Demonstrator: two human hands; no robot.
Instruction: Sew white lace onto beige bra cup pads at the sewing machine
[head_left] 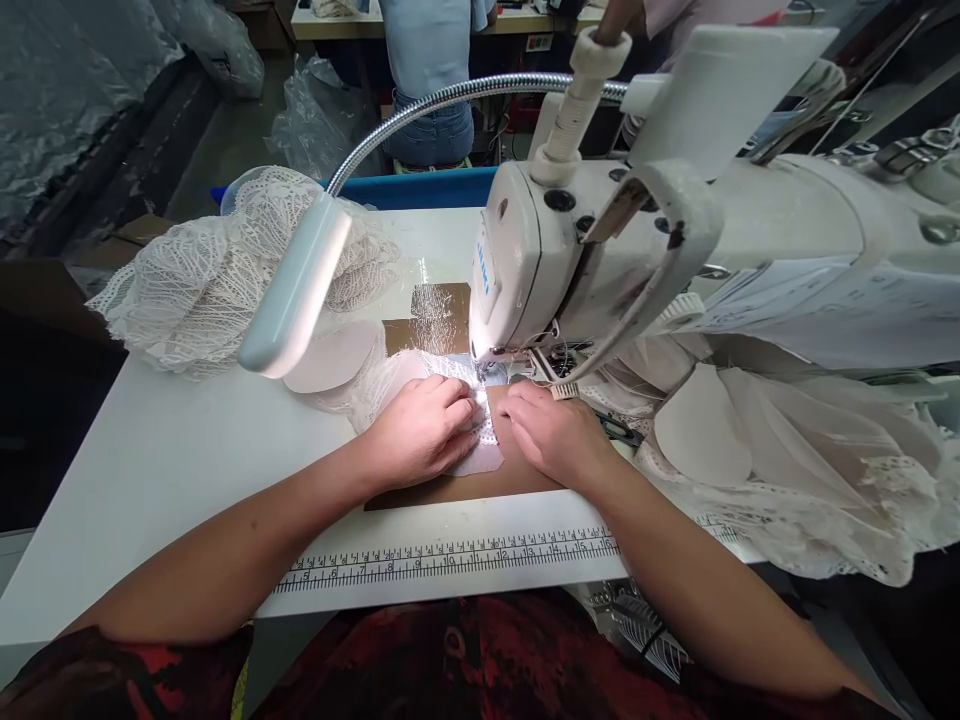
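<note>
Left hand (424, 430) and right hand (551, 435): grip loose, closed round nothing, fingers pressed flat on lace piece (482, 458), just before presser foot (486, 375) of sewing machine (525, 260). Lying on brown patch (450, 490) of white surface (172, 470). Advisable: even pressure from both sides, fingertips clear of the foot, edge fed straight. Beyond: lamp (296, 285), lace heap (202, 280), printed ruler (450, 562).

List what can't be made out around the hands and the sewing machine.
- Needle: head view, hidden behind the sewing machine head and glare.
- Grip of left hand and right hand on the lace piece: fingertips hidden under the knuckles.
- Lace pile: partly covered by the lamp.
- Person behind: cut off by the top edge.
</note>
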